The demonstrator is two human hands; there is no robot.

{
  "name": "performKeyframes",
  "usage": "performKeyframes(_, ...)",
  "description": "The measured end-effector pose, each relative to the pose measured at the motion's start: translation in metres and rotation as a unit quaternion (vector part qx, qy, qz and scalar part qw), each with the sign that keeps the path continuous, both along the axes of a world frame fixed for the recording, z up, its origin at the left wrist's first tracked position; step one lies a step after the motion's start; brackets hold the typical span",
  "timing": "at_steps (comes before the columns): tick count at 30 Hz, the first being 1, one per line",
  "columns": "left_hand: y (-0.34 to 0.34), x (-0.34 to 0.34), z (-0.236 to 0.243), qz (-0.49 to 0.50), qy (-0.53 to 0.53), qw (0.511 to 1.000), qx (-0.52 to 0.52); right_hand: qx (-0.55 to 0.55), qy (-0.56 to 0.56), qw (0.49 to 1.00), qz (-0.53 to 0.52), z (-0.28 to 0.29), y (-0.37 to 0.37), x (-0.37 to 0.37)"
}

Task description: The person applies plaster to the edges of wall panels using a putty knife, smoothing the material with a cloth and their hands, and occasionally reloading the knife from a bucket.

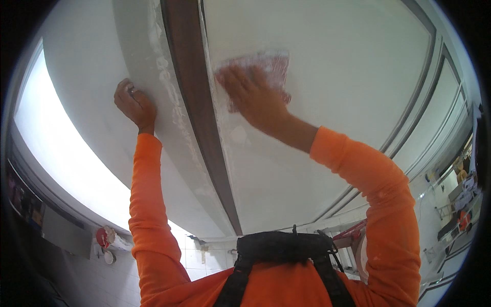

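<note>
In the head view, the right hand (255, 100) sits at upper centre with fingers spread flat, pressing a reddish sheet (271, 66) against the white panel (332, 102) just right of the dark brown strip (197, 102) that runs from the top edge down to lower centre. The left hand (134, 105), upper left, is curled into a fist around a small pale object (131, 90) too hidden to identify, knuckles touching the grey panel (102, 77) left of the strip. Both orange sleeves (148, 215) rise from the lower edge, above black straps (281, 250).
</note>
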State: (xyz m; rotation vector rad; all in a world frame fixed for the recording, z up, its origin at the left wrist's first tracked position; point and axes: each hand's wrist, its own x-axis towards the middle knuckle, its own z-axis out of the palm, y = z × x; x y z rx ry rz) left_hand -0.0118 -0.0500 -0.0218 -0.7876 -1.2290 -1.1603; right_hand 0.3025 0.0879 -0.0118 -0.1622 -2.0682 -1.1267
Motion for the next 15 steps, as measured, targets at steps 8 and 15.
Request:
performKeyframes(8,-0.006,-0.004,-0.007,0.003,-0.013,1.000,-0.005,-0.037,-0.139,0.989,-0.032,-0.016,-0.028,0.025)
performKeyframes(15,-0.003,-0.002,-0.001,-0.001,0.002,1.000,-0.004,0.048,0.065,0.997,0.006,0.055,0.019,-0.010)
